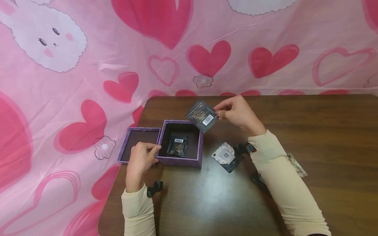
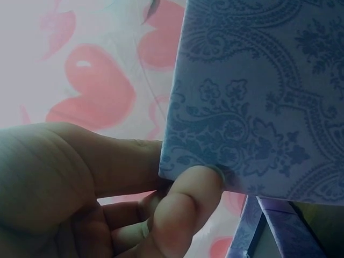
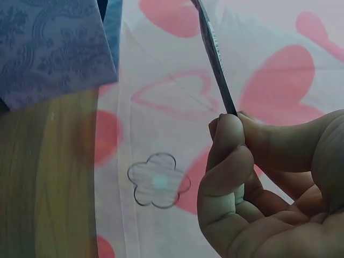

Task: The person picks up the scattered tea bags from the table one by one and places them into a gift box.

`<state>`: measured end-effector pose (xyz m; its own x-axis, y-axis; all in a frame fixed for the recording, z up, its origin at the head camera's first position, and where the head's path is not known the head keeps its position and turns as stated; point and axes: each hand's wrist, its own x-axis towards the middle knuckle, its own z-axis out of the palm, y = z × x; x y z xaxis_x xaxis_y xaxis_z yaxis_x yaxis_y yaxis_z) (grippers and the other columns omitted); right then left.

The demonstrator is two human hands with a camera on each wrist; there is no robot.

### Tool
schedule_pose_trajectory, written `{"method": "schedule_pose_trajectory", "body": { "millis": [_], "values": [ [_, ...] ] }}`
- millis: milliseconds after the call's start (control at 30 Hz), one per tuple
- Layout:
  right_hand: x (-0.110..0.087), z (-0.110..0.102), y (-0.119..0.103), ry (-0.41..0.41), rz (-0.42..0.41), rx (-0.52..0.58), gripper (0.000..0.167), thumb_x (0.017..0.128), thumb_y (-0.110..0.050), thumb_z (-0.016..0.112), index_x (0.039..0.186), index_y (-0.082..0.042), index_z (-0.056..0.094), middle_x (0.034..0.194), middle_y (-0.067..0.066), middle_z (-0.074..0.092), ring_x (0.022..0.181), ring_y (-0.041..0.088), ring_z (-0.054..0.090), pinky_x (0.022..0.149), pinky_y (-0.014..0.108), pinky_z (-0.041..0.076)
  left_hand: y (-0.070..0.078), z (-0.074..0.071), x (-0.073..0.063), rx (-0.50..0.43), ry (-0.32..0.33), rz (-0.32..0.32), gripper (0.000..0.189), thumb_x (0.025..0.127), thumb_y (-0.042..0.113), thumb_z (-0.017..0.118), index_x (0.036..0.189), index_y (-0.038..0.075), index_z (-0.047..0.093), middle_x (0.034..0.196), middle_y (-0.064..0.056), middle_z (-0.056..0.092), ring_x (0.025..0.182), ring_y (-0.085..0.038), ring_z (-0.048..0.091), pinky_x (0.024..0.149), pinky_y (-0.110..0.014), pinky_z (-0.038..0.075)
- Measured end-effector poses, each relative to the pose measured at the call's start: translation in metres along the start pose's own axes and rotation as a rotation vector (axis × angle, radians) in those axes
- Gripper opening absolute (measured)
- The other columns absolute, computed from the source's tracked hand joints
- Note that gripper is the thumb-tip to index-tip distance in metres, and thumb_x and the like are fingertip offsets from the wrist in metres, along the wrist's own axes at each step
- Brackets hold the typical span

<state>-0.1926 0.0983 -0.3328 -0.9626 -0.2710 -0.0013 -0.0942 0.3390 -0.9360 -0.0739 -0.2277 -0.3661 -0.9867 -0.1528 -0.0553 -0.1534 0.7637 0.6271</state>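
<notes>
Right hand: the right hand (image 1: pixel 240 113) pinches the edge of a black packet (image 1: pixel 202 116) between thumb and fingers, the grip narrow.
Raised packet: tilted, with gold print and a white barcode label; it hangs near the box's corner at 1 o'clock and shows edge-on in the right wrist view.
Left hand: the left hand (image 1: pixel 143 155) grips the purple box (image 1: pixel 180 162) at its corner at 8 o'clock, thumb and finger drawn close.
Box: open-topped, patterned outside, dark inside; 1 second packet (image 1: pixel 178 147) lies in it, also black with a white barcode label.
Lid: the lid (image 1: pixel 140 142) lies inside-up just beside the box at 9 o'clock.
Patterned square: a white patterned square (image 1: pixel 225 153) lies at the box's 3 o'clock, a dark piece (image 1: pixel 231 166) showing from under it toward 5 o'clock.
By the right sleeve (image 1: pixel 290 193): a dark item (image 1: pixel 260 183) at its 9 o'clock and a patterned item (image 1: pixel 297 166) at its 1 o'clock, both partly hidden.
Backdrop: pink heart-printed cloth (image 1: pixel 165 29) at 12 o'clock, beyond the wooden table (image 1: pixel 192 203).
</notes>
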Motion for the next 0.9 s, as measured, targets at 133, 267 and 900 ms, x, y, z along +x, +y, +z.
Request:
{"method": "schedule_pose_trajectory", "body": {
  "millis": [133, 267, 900],
  "values": [
    [0.003, 0.012, -0.004, -0.022, -0.029, -0.033, 0.017, 0.09, 0.0, 0.07, 0.105, 0.004, 0.077, 0.097, 0.017, 0.072, 0.078, 0.027, 0.066, 0.069, 0.034, 0.058, 0.0, 0.0, 0.0, -0.003, -0.002, -0.009, 0.017, 0.094, 0.015, 0.073, 0.1, -0.001, 0.078, 0.06, -0.003, 0.065, 0.051, -0.016, 0.065, 0.051, -0.029, 0.05],
    [0.005, 0.023, -0.009, -0.039, -0.065, -0.05, 0.016, 0.089, 0.003, 0.068, 0.102, 0.004, 0.077, 0.094, 0.015, 0.073, 0.075, 0.022, 0.064, 0.066, 0.034, 0.057, 0.0, 0.0, 0.0, -0.007, -0.005, -0.01, 0.018, 0.094, 0.014, 0.073, 0.1, -0.001, 0.078, 0.059, -0.003, 0.065, 0.051, -0.015, 0.064, 0.051, -0.029, 0.05],
    [0.006, 0.056, -0.024, -0.121, -0.118, -0.089, 0.018, 0.088, 0.003, 0.068, 0.103, 0.001, 0.078, 0.09, 0.01, 0.074, 0.073, 0.025, 0.069, 0.06, 0.027, 0.05, -0.002, -0.002, 0.0, -0.026, -0.01, 0.0, 0.018, 0.094, 0.014, 0.073, 0.1, -0.003, 0.078, 0.062, -0.004, 0.066, 0.053, -0.017, 0.066, 0.051, -0.029, 0.051]
  ]
}}
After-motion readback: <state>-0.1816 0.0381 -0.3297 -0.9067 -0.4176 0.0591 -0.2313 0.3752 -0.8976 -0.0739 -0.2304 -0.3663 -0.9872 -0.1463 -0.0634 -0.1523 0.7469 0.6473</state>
